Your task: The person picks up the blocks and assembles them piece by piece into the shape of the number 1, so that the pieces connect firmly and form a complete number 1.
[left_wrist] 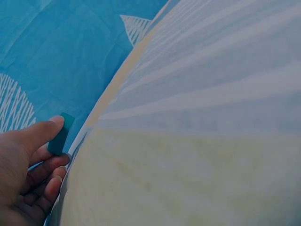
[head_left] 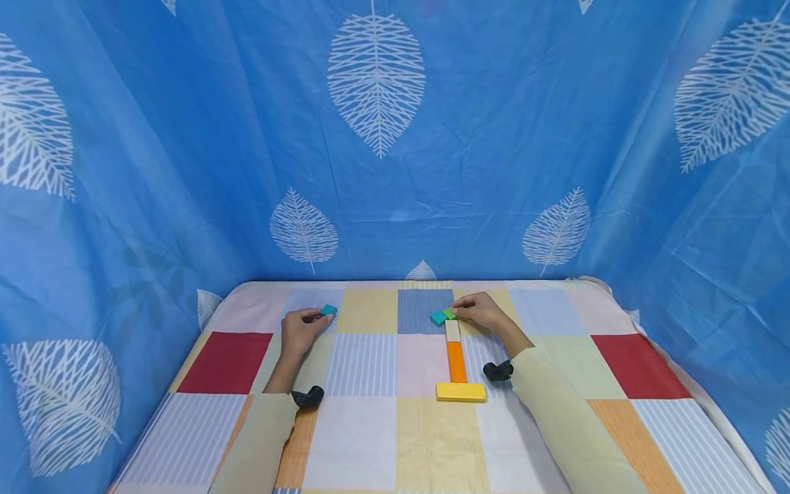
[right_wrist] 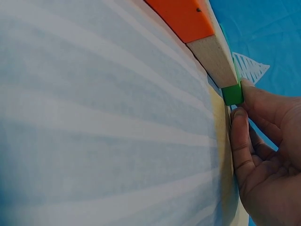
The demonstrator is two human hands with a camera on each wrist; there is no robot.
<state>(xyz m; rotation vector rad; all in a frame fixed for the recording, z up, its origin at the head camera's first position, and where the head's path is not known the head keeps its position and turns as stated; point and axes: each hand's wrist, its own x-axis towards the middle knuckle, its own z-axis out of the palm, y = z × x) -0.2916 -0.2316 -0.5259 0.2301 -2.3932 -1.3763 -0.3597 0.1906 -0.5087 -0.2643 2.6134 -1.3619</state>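
Note:
My left hand pinches a small teal block on the checked cloth at the left; in the left wrist view the teal block sits between thumb and fingers. My right hand holds a green block at the far end of a line of blocks, next to another teal block. The line runs toward me: a pale wood block, an orange block, then a yellow block laid crosswise. In the right wrist view the green block touches the wood block.
A patchwork cloth of coloured squares covers the table. Blue curtains with white leaf prints close it in at the back and both sides. A black wrist camera mount sits by each sleeve.

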